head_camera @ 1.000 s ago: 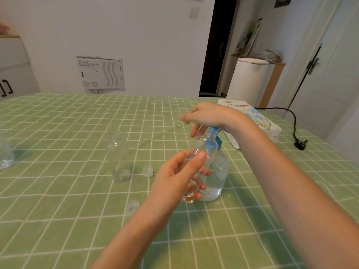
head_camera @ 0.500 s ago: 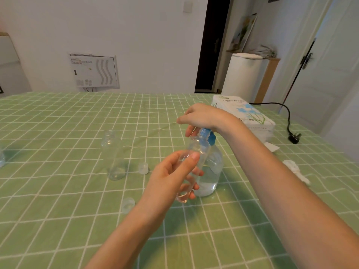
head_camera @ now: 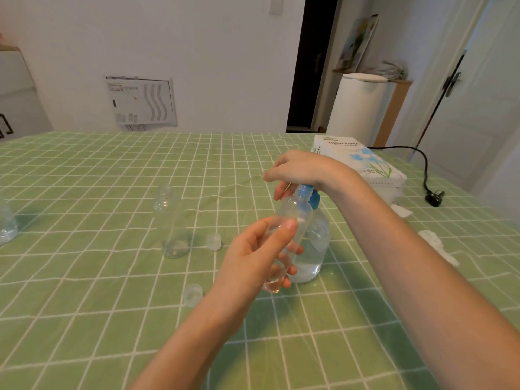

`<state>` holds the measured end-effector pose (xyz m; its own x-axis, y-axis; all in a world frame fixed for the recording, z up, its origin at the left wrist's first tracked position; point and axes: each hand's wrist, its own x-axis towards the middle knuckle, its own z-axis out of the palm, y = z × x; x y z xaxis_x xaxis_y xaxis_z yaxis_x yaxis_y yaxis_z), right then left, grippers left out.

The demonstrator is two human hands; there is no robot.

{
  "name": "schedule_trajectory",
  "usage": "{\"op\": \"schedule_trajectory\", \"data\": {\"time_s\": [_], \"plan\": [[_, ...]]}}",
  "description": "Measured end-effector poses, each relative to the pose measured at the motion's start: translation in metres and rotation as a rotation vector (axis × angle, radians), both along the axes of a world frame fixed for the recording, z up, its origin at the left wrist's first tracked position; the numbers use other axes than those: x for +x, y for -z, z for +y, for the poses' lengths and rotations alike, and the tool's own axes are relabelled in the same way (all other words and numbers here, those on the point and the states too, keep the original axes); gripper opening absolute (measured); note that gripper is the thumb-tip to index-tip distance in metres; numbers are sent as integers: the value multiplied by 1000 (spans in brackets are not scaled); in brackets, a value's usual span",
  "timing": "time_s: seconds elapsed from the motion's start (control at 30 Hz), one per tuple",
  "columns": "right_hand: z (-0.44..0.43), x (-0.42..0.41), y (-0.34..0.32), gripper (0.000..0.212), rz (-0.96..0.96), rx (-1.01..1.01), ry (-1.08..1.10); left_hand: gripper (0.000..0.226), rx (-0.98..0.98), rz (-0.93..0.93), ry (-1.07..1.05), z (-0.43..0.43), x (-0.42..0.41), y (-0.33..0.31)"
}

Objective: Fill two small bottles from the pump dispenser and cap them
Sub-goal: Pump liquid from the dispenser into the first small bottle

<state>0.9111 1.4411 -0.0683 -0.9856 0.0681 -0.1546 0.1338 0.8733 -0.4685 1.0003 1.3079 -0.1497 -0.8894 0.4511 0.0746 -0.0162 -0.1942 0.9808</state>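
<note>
My left hand (head_camera: pixel 253 257) grips a small clear bottle (head_camera: pixel 292 218), tilted, with its mouth up against the blue pump head (head_camera: pixel 308 192) of the dispenser (head_camera: pixel 316 249). The dispenser is clear, partly filled with clear liquid, and stands on the green checked cloth. My right hand (head_camera: pixel 301 170) rests on top of the pump head with its fingers curved over it. A second small clear bottle (head_camera: pixel 171 223) stands upright and uncapped to the left. Two clear caps lie on the cloth, one (head_camera: pixel 213 242) beside that bottle and one (head_camera: pixel 193 294) nearer me.
A tissue box (head_camera: pixel 363 161) sits behind my right wrist, with a black cable and plug (head_camera: pixel 433 198) beyond it. Crumpled white tissue (head_camera: pixel 436 246) lies at the right. A clear container (head_camera: pixel 7 223) stands at the left edge.
The hands, bottle and dispenser keep the same arrangement; the view has shifted slightly. The right hand stays over the pump head.
</note>
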Motion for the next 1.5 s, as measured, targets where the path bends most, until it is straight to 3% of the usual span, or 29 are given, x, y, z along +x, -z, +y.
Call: {"op": "schedule_trajectory", "data": {"time_s": [0.37, 0.8, 1.07, 1.27, 1.5], "plan": [[-2, 2, -11, 33, 135, -70, -62, 46, 26, 8, -4, 1, -2, -4], [-2, 4, 2, 31, 40, -105, -49, 45, 7, -4, -5, 0, 0, 1], [2, 8, -14, 24, 226, -107, -21, 39, 43, 0, -1, 2, -2, -6], [-5, 7, -31, 37, 265, -71, -51, 48, 31, 16, -5, 2, -1, -7], [-13, -5, -19, 64, 46, -4, 17, 52, 41, 9, -10, 2, -1, -7]]}}
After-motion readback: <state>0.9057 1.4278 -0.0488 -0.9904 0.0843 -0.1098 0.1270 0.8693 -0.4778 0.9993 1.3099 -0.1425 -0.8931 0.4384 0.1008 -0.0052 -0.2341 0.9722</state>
